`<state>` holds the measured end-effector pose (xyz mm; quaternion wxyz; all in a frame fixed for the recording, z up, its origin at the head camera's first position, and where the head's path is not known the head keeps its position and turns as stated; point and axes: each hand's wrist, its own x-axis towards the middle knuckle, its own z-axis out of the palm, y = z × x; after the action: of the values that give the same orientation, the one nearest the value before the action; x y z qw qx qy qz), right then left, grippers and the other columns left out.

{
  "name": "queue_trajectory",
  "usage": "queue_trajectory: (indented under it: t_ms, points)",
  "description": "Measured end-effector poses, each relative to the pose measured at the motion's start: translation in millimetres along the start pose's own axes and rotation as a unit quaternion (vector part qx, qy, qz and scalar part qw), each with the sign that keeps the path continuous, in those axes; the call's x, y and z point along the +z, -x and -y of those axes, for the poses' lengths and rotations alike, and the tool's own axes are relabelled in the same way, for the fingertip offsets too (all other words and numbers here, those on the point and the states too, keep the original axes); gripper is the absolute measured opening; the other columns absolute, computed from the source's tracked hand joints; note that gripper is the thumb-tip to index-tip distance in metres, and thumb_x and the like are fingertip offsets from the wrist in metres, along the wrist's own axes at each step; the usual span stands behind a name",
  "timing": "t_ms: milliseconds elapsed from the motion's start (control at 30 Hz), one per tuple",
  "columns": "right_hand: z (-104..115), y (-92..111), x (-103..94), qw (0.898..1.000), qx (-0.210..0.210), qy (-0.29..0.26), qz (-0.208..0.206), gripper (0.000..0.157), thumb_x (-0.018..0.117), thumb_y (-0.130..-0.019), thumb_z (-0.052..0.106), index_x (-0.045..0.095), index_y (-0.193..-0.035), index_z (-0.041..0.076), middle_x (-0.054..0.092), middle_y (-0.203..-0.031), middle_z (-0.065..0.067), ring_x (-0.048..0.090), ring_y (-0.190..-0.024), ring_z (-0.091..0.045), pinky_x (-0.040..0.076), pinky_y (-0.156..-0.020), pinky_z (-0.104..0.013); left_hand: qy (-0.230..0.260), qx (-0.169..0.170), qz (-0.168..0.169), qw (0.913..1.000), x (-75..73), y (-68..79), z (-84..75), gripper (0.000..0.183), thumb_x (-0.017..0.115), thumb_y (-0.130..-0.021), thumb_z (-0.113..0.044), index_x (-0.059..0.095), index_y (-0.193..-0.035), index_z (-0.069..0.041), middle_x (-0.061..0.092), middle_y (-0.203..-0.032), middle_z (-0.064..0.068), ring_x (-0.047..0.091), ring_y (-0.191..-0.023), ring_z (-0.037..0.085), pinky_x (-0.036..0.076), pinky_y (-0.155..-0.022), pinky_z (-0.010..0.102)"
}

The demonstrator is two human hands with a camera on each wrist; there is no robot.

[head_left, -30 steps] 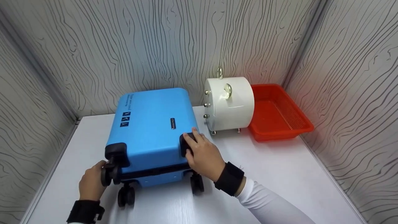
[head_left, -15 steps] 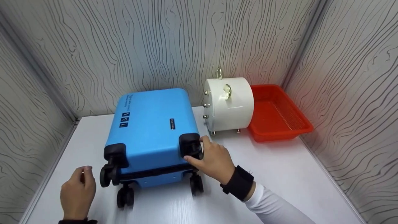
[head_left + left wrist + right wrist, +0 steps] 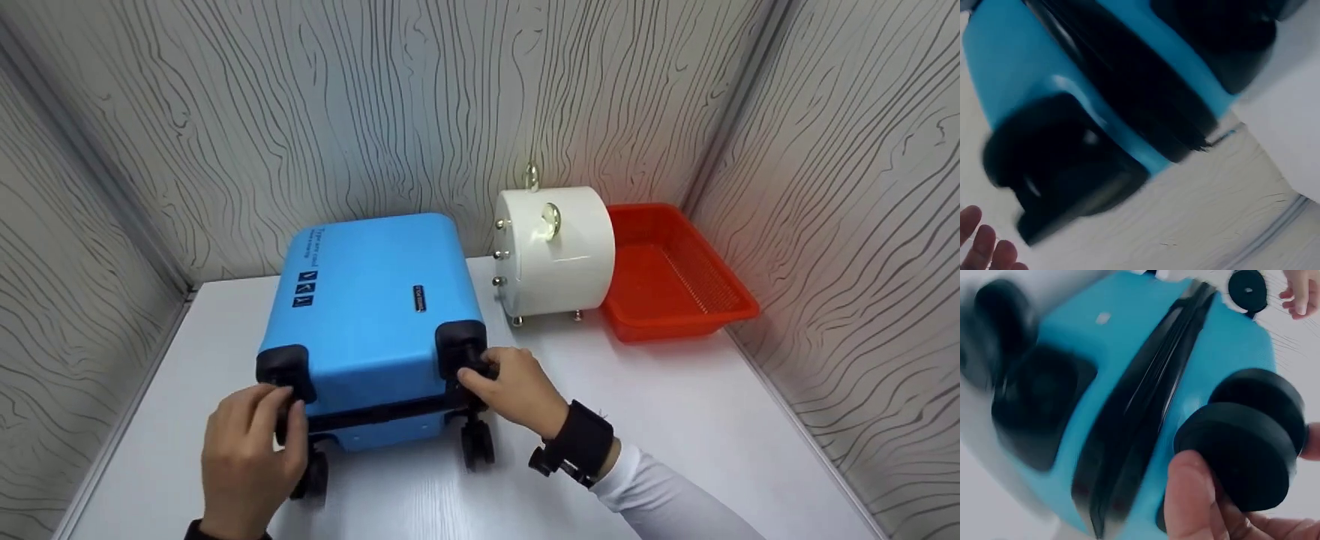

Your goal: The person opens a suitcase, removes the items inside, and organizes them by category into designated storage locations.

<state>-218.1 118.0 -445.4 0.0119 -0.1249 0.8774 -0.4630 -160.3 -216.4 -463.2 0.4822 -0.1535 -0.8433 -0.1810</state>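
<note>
The blue suitcase (image 3: 367,300) lies flat on the desk (image 3: 637,435), left of the middle and close to the back edge. Its long axis seems to run from the front edge to the back edge, and its end with four wheels faces the person. So the wheels are directly in front of the fingers, at the near end of the suitcase.

The right hand (image 3: 517,390) is the nearer one, because it is touching: its thumb and fingers pinch the upper right wheel (image 3: 1235,450). The left hand (image 3: 251,450) is at the upper left wheel (image 3: 1248,290), just beside it. Its fingers (image 3: 982,244) are loosely extended and, in the left wrist view, stand apart from the black parts of the suitcase. The lower right wheel (image 3: 477,444) and the lower left wheel (image 3: 318,474) are below, near the desk surface.

To the right of the suitcase, with a narrow gap, a white round box (image 3: 559,259) with metal knobs is on small feet. Behind its right side is the red basket (image 3: 675,326), toward the back right corner; whether these two touch cannot be told. Neither of them stands between the hands and the wheels.
</note>
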Motion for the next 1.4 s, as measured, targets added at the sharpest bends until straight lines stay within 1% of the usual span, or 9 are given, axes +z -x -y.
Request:
queue_trajectory:
  t_ms: [167,300,400,467,667,900,1067,1200,1400]
  points:
    - [-4.9,-4.2,-0.5,0.981,0.026,-0.183,0.061,0.027,0.065,-0.102,0.020,0.071,-0.104,-0.006,0.077,-0.088,-0.005,0.072,-0.068,-0.008,0.062,-0.063,-0.027,-0.027,0.079,0.072,0.9939,12.7,2.4,-16.8,0.066,0.043,-0.115,-0.048,0.073,-0.122,0.010,0.074,-0.122,0.028,0.069,-0.115,0.046,0.055,-0.096,0.061]
    - [-3.1,-3.9,-0.3,0.961,0.036,-0.263,0.077,0.027,0.061,-0.104,0.017,0.067,-0.111,-0.008,0.076,-0.091,-0.001,0.073,-0.071,-0.007,0.061,-0.066,-0.024,-0.052,0.103,0.136,0.9840,23.3,5.1,-21.0,0.068,0.073,-0.101,-0.045,0.063,-0.141,0.009,0.067,-0.141,0.029,0.063,-0.131,0.049,0.052,-0.105,0.065]
    - [3.0,-4.3,-0.8,0.956,0.029,-0.281,0.072,0.028,0.060,-0.104,0.017,0.067,-0.113,-0.009,0.076,-0.092,0.000,0.073,-0.073,-0.007,0.061,-0.067,-0.023,-0.075,0.113,0.157,0.9782,29.5,6.0,-22.8,0.091,0.095,-0.077,-0.039,0.059,-0.147,0.007,0.063,-0.146,0.030,0.059,-0.135,0.052,0.051,-0.107,0.066]
    - [9.5,-5.4,-1.9,0.957,0.017,-0.280,0.067,0.030,0.060,-0.105,0.018,0.067,-0.114,-0.009,0.077,-0.092,-0.002,0.073,-0.072,-0.007,0.061,-0.067,-0.024,-0.090,0.115,0.158,0.9765,33.0,5.8,-23.8,0.100,0.100,-0.071,-0.040,0.057,-0.149,0.007,0.062,-0.146,0.031,0.058,-0.136,0.054,0.051,-0.108,0.066]
    - [38.0,-11.4,-7.0,0.960,-0.035,-0.269,0.073,0.035,0.060,-0.108,0.022,0.066,-0.121,-0.010,0.081,-0.101,-0.013,0.073,-0.068,-0.011,0.063,-0.068,-0.028,-0.118,0.093,0.142,0.9784,38.7,0.3,-25.4,0.114,0.104,-0.066,-0.042,0.049,-0.154,0.006,0.055,-0.151,0.037,0.053,-0.139,0.059,0.045,-0.112,0.072]
    - [69.9,-9.4,-2.9,0.943,-0.125,-0.275,0.142,0.050,0.056,-0.109,0.020,0.053,-0.146,-0.015,0.073,-0.112,-0.028,0.074,-0.078,-0.010,0.064,-0.076,-0.029,-0.149,0.077,0.072,0.9832,40.3,-10.9,-21.6,0.127,0.108,-0.056,-0.044,0.046,-0.153,0.012,0.057,-0.146,0.039,0.057,-0.131,0.060,0.048,-0.100,0.078]
    - [70.9,-2.2,1.1,0.929,-0.184,-0.279,0.161,0.064,0.057,-0.107,0.015,0.036,-0.161,-0.013,0.064,-0.109,-0.041,0.073,-0.082,-0.006,0.065,-0.077,-0.031,-0.156,0.058,0.037,0.9853,35.7,-14.9,-12.0,0.128,0.106,-0.055,-0.045,0.047,-0.152,0.013,0.061,-0.142,0.037,0.061,-0.124,0.058,0.052,-0.094,0.077]
    - [60.2,3.0,4.4,0.927,-0.244,-0.262,0.111,0.058,0.059,-0.104,0.003,0.041,-0.157,-0.014,0.064,-0.101,-0.040,0.070,-0.082,-0.006,0.064,-0.077,-0.029,-0.131,0.029,0.022,0.9908,30.5,-18.4,-6.7,0.117,0.098,-0.065,-0.044,0.046,-0.153,0.014,0.059,-0.142,0.039,0.059,-0.126,0.059,0.050,-0.097,0.078]
    - [35.6,6.1,8.0,0.946,-0.273,-0.161,0.071,0.051,0.066,-0.102,0.003,0.054,-0.151,-0.007,0.073,-0.098,-0.023,0.072,-0.084,-0.011,0.061,-0.077,-0.026,-0.071,-0.046,-0.031,0.9959,22.6,-28.2,0.7,0.101,0.067,-0.093,-0.063,0.044,-0.154,0.014,0.057,-0.142,0.043,0.057,-0.126,0.062,0.048,-0.100,0.077]
